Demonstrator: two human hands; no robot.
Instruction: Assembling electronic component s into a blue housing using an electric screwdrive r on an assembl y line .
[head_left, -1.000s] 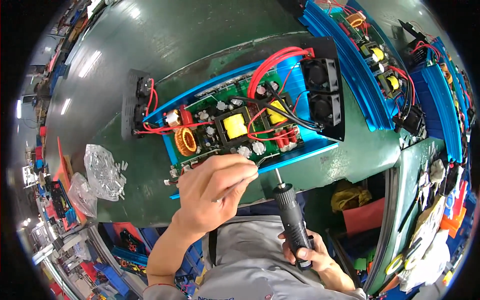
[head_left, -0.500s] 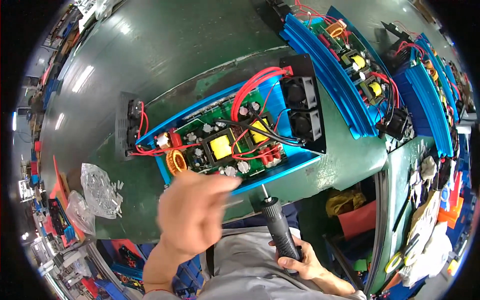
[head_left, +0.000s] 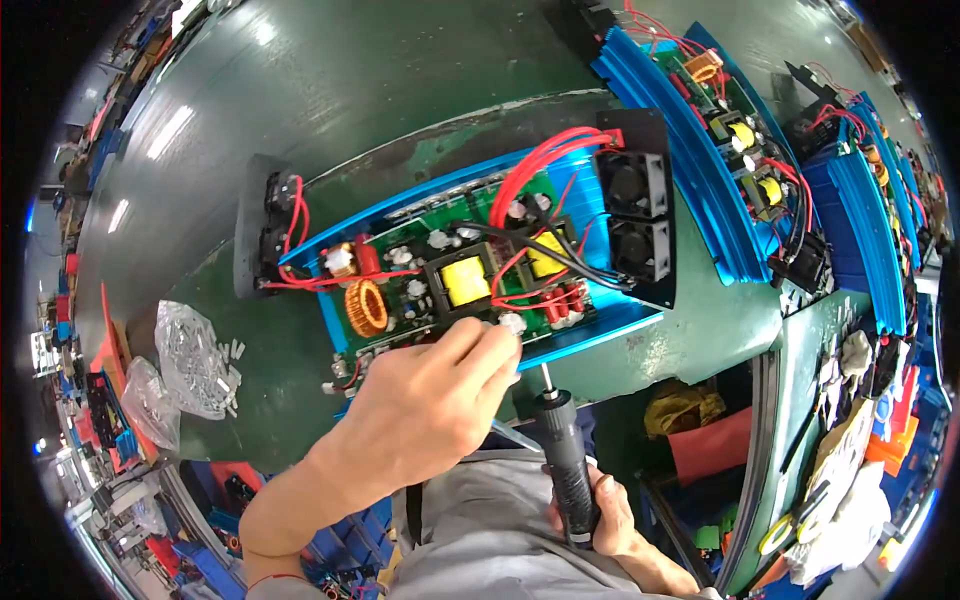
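An open blue metal housing (head_left: 585,343) holds a green circuit board with a copper-wound coil (head_left: 366,307), yellow-wrapped transformers (head_left: 464,282) and red and black wires. At the near wall of this housing, my left hand (head_left: 430,395) reaches over the board's edge with its fingers pinched together; what they grip is hidden. From below that hand sticks out a thin, pale rod-like piece (head_left: 516,436). My right hand (head_left: 612,515) is wrapped round a black electric screwdriver (head_left: 568,465), its bit pointing up at the outside of the near wall.
Black end plates with fans (head_left: 636,220) stand at the housing's right end and left end (head_left: 265,225). More blue housings with boards (head_left: 690,170) sit at the far right. Clear plastic bags (head_left: 195,360) with small parts lie on the left. Scissors (head_left: 795,520) lie lower right.
My left hand has moved up and right, from a blur in front of the housing to its near wall. The screwdriver stays near the same wall, a little further right in view.
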